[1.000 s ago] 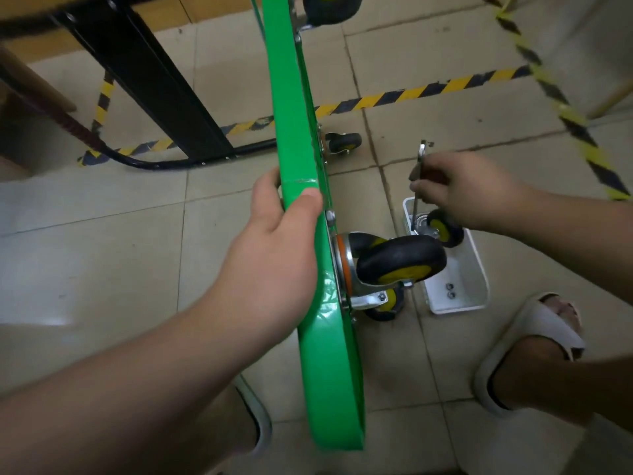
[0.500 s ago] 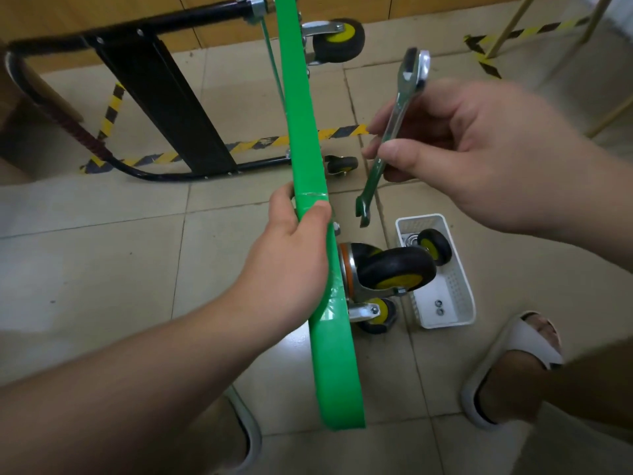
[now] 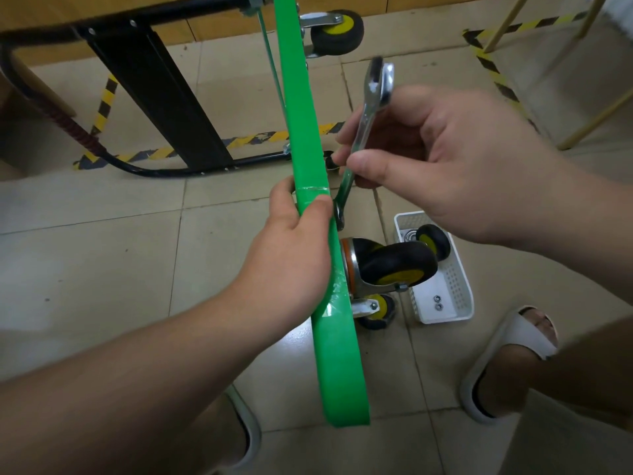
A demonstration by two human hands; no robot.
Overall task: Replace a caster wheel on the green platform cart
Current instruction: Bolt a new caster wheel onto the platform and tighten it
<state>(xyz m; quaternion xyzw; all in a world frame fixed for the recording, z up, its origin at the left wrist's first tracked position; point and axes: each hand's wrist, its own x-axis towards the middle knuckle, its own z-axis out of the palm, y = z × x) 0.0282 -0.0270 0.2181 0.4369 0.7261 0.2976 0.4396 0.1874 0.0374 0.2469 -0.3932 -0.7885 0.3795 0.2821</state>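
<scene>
Nearby — white basket (image 3: 457, 286), loose caster (image 3: 433, 240), nuts (image 3: 437, 302)

Soft, even indoor light, moderately bright; only faint shadows lie under the black-and-yellow caster wheel (image 3: 397, 265). The glossy beige tiled floor (image 3: 102, 269) shows pale glare at 9 o'clock. The silver metal wrench (image 3: 364, 121) smears with motion blur toward 12 o'clock. Wide-angle distortion bows the black tubular handle (image 3: 171, 11) at 11 o'clock.
</scene>
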